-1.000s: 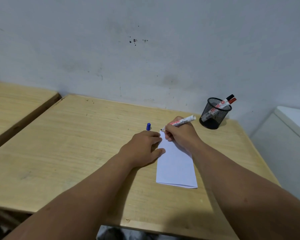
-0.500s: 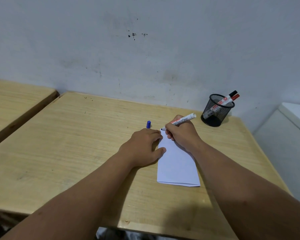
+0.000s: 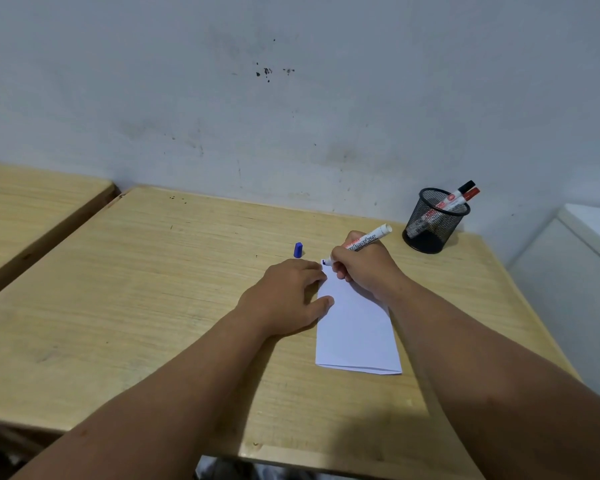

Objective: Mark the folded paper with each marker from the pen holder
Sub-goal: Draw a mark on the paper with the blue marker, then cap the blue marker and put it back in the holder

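A folded white paper (image 3: 355, 327) lies on the wooden desk (image 3: 153, 289). My left hand (image 3: 284, 296) rests flat on the paper's left edge, fingers spread. My right hand (image 3: 361, 268) grips a white marker (image 3: 368, 241), its blue tip touching the paper's far left corner, where a small blue mark shows. The marker's blue cap (image 3: 298, 249) stands on the desk just beyond my left hand. A black mesh pen holder (image 3: 433, 221) at the far right holds two markers (image 3: 459, 195), one black-capped and one red-capped.
A grey wall runs right behind the desk. A second wooden desk (image 3: 21, 209) stands to the left across a narrow gap. A white cabinet (image 3: 582, 271) stands beside the desk's right edge.
The marker tip has reached the paper's far corner and a small blue mark shows there. Both hands have barely moved; the view shifted slightly.
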